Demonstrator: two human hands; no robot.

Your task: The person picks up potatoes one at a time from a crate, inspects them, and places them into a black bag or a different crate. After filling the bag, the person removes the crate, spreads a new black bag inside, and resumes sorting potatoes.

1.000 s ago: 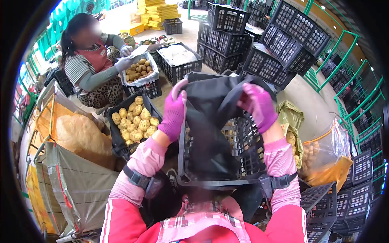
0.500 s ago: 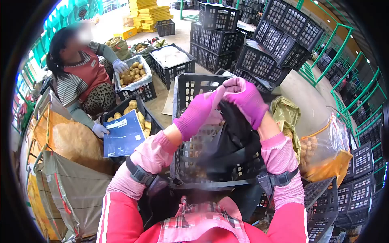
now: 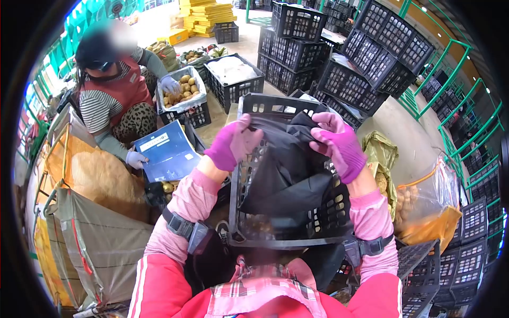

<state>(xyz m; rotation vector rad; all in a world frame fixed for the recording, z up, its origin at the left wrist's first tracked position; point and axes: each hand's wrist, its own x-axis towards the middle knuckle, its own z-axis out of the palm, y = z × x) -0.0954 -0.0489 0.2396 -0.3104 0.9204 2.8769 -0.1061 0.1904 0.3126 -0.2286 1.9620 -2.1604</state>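
A thin black bag (image 3: 289, 169) is spread between my hands over an empty-looking black crate (image 3: 289, 244) in front of me. My left hand (image 3: 233, 142), in a pink-purple glove, has its fingers closed at the bag's upper left edge. On the other side my right hand (image 3: 339, 146), gloved the same way, pinches the bag's upper right edge with curled fingers. The bag hangs down into the crate and hides much of its inside.
At the left a co-worker (image 3: 119, 100) holds a blue folder (image 3: 165, 151) and touches potatoes (image 3: 183, 91) in a lined crate. Stacked black crates (image 3: 291, 50) stand ahead. Sacks flank me at left (image 3: 101, 233) and right (image 3: 429, 206).
My hands have moved apart, and the bunched black bag is now stretched wide between them. The co-worker's head has lowered and the blue folder has shifted slightly right and up.
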